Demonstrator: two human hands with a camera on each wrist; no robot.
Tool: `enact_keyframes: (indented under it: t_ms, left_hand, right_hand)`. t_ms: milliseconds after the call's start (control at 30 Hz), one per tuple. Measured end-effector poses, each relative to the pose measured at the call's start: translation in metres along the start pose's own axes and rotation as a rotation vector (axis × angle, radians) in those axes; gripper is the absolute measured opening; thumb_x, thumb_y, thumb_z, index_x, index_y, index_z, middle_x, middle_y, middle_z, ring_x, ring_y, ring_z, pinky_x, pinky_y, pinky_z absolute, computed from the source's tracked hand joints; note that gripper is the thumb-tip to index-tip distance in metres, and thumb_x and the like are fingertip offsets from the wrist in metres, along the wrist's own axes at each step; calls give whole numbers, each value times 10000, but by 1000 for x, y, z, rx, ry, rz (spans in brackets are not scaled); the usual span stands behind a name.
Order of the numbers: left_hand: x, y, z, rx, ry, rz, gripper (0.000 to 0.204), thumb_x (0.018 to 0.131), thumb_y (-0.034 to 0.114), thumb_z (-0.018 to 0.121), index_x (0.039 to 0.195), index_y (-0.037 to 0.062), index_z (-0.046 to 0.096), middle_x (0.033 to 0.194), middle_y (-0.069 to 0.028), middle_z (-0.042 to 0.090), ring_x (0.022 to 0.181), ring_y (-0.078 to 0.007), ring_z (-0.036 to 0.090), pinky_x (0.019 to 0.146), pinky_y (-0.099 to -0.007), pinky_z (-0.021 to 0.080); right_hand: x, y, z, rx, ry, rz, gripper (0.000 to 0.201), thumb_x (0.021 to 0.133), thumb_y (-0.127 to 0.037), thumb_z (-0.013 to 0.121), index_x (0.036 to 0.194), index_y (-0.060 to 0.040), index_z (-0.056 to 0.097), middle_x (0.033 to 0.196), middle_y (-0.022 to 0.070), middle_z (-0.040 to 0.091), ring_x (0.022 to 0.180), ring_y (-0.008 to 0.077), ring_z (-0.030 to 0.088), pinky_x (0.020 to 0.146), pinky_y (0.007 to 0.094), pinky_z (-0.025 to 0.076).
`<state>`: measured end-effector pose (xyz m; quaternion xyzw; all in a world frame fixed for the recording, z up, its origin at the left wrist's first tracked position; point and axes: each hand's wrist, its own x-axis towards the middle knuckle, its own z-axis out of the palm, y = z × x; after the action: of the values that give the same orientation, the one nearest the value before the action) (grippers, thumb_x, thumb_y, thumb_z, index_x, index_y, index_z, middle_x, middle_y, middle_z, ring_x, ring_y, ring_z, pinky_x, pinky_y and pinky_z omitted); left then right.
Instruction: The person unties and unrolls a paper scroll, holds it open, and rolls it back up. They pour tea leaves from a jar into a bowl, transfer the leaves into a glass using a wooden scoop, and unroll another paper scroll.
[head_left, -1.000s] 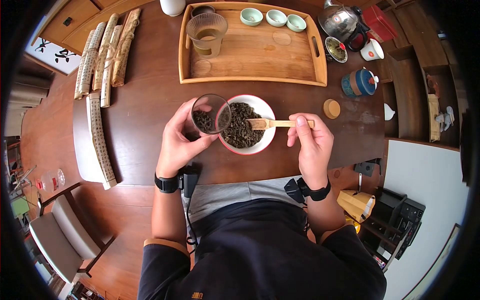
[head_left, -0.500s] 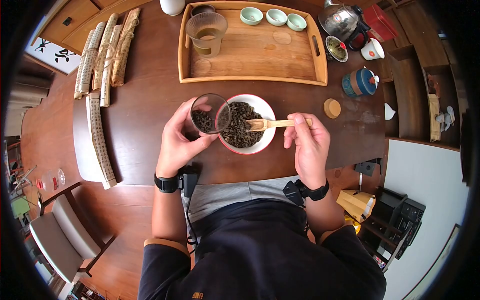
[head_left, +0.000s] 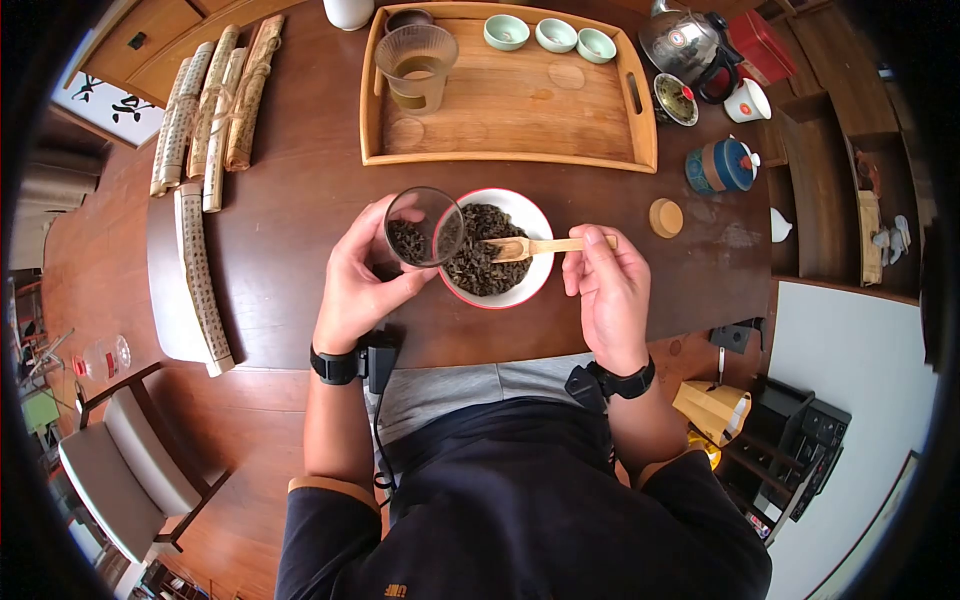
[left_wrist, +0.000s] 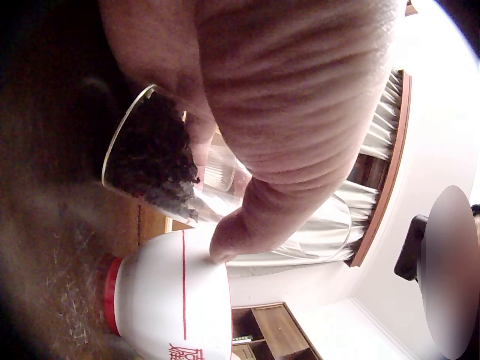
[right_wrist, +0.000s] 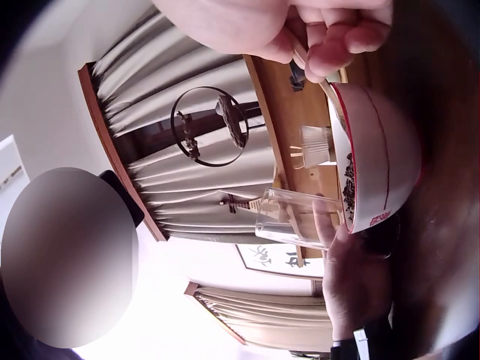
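In the head view the left hand (head_left: 355,285) grips a clear glass (head_left: 424,205) tilted over the left rim of a white bowl (head_left: 527,287) with a red edge. Dark dried leaves lie in both the glass and the bowl. Between thumb and fingers the right hand (head_left: 612,300) pinches a wooden scoop (head_left: 548,246), its tip resting among the leaves (head_left: 485,268). The left wrist view shows leaves inside the glass (left_wrist: 154,154) and the thumb by the bowl (left_wrist: 157,285). In the right wrist view the scoop's tip is hidden behind the bowl wall (right_wrist: 382,157).
Behind the bowl lies a wooden tray (head_left: 500,158) with a ribbed pitcher (head_left: 425,95) and small green cups. A round wooden lid (head_left: 666,217), a blue jar (head_left: 722,165), a lidded bowl and a steel kettle (head_left: 680,45) stand right. Rolled bamboo scrolls (head_left: 200,270) lie left.
The right hand and scoop have moved slightly left, the scoop's tip shifting across the leaves towards the glass. The left hand and glass have stayed nearly still.
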<state>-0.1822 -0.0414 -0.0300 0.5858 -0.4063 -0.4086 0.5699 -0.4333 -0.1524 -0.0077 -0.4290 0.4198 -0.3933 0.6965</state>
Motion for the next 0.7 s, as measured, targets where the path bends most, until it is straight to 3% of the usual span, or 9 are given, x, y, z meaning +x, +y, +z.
enact_keyframes:
  t_ms: [333, 700]
  left_hand:
    - [-1, 1, 1, -58, 4, -7, 674, 736, -11, 811, 1359, -21, 555, 1220, -70, 630, 1170, -162, 579, 1035, -312, 447]
    - [-1, -1, -1, -86, -24, -4, 711, 723, -30, 815, 1382, -20, 546, 1271, -87, 604, 1202, -165, 564, 1044, -309, 441]
  right_hand:
    - [1, -1, -7, 161, 16, 81, 220, 1049, -189, 573, 1045, 11, 664, 762, 42, 613, 629, 106, 541, 567, 238, 422]
    - [0, -36, 3, 220, 25, 4, 234, 1049, -218, 555, 1026, -12, 664, 693, 51, 583, 575, 127, 487, 576, 285, 356]
